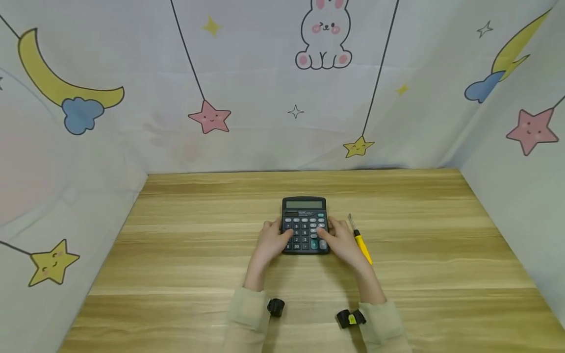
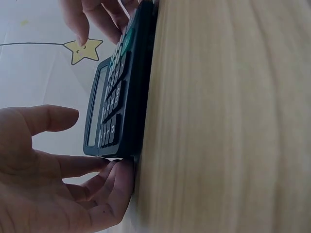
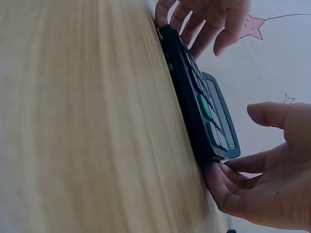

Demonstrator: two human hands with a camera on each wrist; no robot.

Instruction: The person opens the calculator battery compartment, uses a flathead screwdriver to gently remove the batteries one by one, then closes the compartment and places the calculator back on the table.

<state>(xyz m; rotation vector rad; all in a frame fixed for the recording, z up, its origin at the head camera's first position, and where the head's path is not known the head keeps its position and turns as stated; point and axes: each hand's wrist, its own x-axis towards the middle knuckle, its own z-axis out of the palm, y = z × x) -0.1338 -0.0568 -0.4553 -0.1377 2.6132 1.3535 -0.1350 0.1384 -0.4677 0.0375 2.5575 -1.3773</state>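
Head view: calculator (image 1: 304, 233) near the middle of the counter (image 1: 190, 269), face up, display (image 1: 304, 205) away from the person. Left hand (image 1: 271, 239) at its left edge, right hand (image 1: 346, 243) at its right, thumbs over the outer keys. Yellow-handled tool (image 1: 363, 248), probably a screwdriver, just beyond the right hand, unused. Step in hand, by my reading: steadying or placing the calculator two-handed; one instant cannot tell a lift from a set-down. Either calls for both sides moving evenly, thumbs off the keys. Legible: 7, 8, 9; 5, 6; 2, 3; 0, 00. Left thumb covers the 4 and 1 positions. Small print under the display too fine to read; no brand made out, no digits seen on the display.

Left wrist view: left fingers bent against the edge and lower side, a light hold; thumb raised clear of the face. 0 and 00 readable, sideways.

Right wrist view: right fingers likewise tucked at the lower edge, thumb apart. Green key shows, its mark unreadable here. Whether the underside fully meets the counter: cannot tell.
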